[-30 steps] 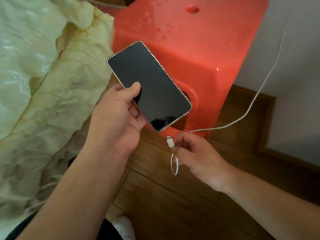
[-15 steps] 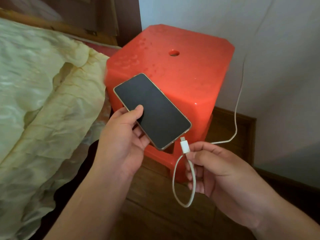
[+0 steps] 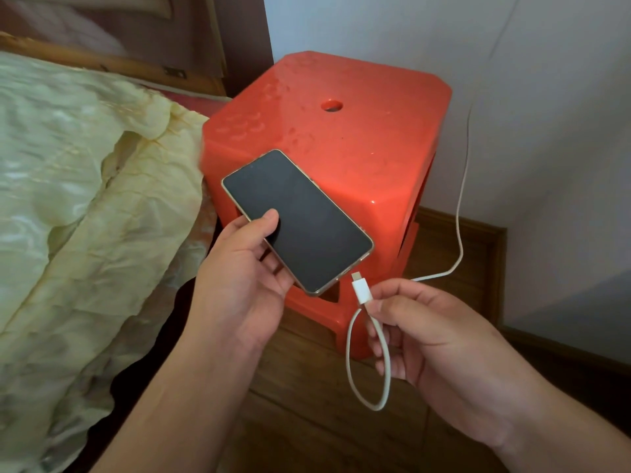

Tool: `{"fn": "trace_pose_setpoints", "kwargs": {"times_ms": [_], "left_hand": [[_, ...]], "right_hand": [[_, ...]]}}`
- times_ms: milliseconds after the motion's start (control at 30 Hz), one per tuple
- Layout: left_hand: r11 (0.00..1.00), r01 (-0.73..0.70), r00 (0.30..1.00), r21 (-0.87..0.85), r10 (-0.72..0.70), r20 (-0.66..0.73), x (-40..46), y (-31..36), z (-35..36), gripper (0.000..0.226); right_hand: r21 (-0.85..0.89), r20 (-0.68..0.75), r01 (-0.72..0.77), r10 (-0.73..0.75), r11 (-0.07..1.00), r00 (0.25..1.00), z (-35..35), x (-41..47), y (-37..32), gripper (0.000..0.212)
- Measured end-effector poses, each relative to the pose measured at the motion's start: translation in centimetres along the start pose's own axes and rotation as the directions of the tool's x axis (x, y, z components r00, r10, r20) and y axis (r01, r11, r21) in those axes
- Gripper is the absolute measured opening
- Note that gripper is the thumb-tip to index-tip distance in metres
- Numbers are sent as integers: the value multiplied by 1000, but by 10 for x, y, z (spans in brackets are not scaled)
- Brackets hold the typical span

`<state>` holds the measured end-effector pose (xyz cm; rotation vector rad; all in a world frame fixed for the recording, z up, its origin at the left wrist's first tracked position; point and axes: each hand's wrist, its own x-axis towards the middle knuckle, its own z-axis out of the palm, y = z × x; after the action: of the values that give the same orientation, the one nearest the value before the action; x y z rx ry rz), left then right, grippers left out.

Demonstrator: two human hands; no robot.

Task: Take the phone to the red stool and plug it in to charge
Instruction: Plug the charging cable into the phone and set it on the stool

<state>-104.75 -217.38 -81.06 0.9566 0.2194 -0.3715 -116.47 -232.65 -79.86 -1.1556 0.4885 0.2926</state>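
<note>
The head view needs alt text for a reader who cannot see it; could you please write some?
The left hand holds a dark-screened phone over the red stool, while the right hand brings a white charging plug close to its lower edge, not yet inserted. A bed lies left.

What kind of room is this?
Probably a bedroom: a bed with a crumpled pale yellow quilt stands beside a red stool serving as a bedside stand, on a wooden floor.
</note>
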Motion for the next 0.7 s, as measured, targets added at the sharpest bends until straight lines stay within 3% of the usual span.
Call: {"fn": "trace_pose_setpoints", "kwargs": {"times_ms": [700], "left_hand": [[999, -18, 1000, -40, 18, 7, 5, -4, -7, 26]], "right_hand": [[-129, -55, 55, -63, 990, 996, 7, 6, -1, 18]]}}
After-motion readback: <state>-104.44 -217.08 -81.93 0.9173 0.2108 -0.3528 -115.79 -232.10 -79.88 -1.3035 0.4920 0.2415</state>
